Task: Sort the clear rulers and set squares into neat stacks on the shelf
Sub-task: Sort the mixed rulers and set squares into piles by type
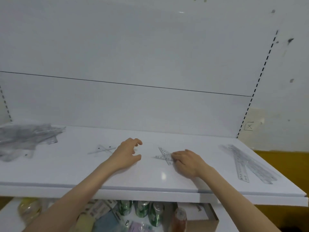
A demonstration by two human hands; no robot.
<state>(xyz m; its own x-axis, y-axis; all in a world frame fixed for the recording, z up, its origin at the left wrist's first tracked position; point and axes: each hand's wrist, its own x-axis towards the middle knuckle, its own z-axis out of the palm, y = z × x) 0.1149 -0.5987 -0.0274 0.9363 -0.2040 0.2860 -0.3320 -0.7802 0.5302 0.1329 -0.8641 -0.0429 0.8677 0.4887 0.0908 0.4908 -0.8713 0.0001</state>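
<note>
Loose pile (25,138): clear rulers and set squares heaped unsorted at the far left of the shelf (150,180), overlapping at all angles.
Crossed pair (102,149): two clear pieces laid over one another, left of centre, just beside the left hand.
Left hand (127,153): hovered low over the shelf, fingers spread and loosely curved, thumb apart, nothing in it.
Set squares (163,155): a small clear stack right of centre, its corners not lined up.
Right hand (185,162): fingers bent, tips on the near edge of the set squares; pinching or only pressing could not be told.
Rulers (242,163): long clear rulers stacked at the right end, slightly fanned.
Step in hand: judged to be squaring up the set-square stack.
Next move: likely the left hand fetching the crossed pair; thin, flat plastic would call for a fingertip or nail under an edge.
Lower shelf (207,213): held green cans (142,210) in a row, a yellowish bottle (29,210) at the left, and blurred packets in front.
</note>
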